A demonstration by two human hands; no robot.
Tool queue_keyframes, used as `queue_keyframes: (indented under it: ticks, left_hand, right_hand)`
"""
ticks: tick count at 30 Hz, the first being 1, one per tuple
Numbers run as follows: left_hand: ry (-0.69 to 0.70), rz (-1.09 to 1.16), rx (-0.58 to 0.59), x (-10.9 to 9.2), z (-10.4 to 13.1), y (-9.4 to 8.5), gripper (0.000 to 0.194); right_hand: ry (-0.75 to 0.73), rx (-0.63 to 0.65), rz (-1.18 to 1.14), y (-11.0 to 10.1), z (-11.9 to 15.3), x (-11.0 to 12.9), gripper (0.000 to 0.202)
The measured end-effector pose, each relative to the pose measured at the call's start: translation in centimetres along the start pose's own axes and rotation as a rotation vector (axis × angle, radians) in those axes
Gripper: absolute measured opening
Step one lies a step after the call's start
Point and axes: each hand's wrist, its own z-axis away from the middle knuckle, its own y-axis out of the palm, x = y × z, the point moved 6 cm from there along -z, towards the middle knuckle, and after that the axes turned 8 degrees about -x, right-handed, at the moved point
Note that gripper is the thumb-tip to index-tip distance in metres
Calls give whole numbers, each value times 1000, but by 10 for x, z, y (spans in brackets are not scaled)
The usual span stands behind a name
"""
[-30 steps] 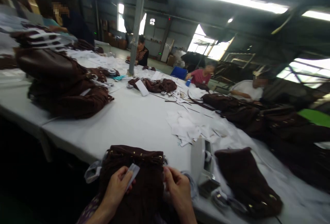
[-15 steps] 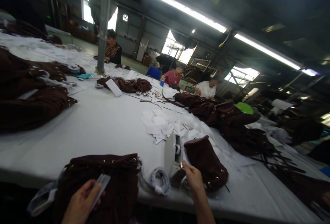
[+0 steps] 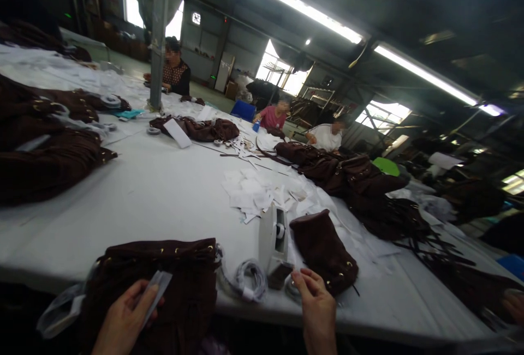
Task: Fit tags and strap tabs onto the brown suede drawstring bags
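At the table's front edge lies a dark brown bag [image 3: 184, 273] with gold eyelets. Over it, my left hand [image 3: 131, 308] pinches a folded translucent strip [image 3: 161, 284]. My right hand [image 3: 315, 300] is closed at the fingertips, just in front of a white tape dispenser [image 3: 268, 240]; what it pinches is too small to make out. A wrapped, coiled strap [image 3: 250, 280] rests between the bag and the dispenser. A smaller brown pouch [image 3: 323, 248] lies right of the dispenser, behind my right hand.
White paper pieces [image 3: 249, 191] are scattered beyond the dispenser. Brown bags are heaped at the left [image 3: 45, 164] and along the right [image 3: 347, 175]. A metal post [image 3: 158, 38] rises behind the table. Several people sit on the far side, and another person's hand [image 3: 513, 306] shows at the right edge.
My right hand has turned and drawn slightly back from the dispenser, its fingertips still together. My left hand keeps its hold on the strip. The whole view has shifted slightly.
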Motion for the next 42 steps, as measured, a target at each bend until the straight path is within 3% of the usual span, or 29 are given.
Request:
queue_keyframes:
  ticks: [7, 9, 15, 19, 22, 25, 27, 30, 36, 42]
  left_hand:
    - [12, -24, -34, -10, 5, -1, 56]
    - [13, -25, -43, -12, 6, -1, 58]
    - [59, -90, -18, -11, 6, 0, 50]
    - [175, -134, -41, -27, 15, 4, 43]
    - [279, -134, -71, -44, 22, 9, 38]
    - [340, -174, -134, -53, 23, 9, 34]
    - [376, -214, -159, -56, 25, 8, 31]
    - [431, -269, -174, -61, 28, 7, 26]
    - [477, -262, -163, -65, 30, 8, 23]
    - [484, -283, -195, -63, 27, 8, 22]
  right_hand:
    - [124, 186, -4, 16, 27, -26, 51]
    - [143, 182, 5, 19, 28, -31, 56]
    - [62, 125, 201, 10, 26, -32, 65]
    - [-34, 167, 328, 11, 41, -16, 58]
    - [-220, 322, 286, 42, 65, 22, 44]
    - [-414, 631, 97, 89, 110, 74, 31]
    - [-498, 827, 8, 115, 141, 104, 27]
    - [-548, 1023, -57, 146, 174, 132, 25]
    - [-535, 1178, -36, 187, 191, 140, 28]
    - [-590, 1116, 163, 208, 189, 124, 36]
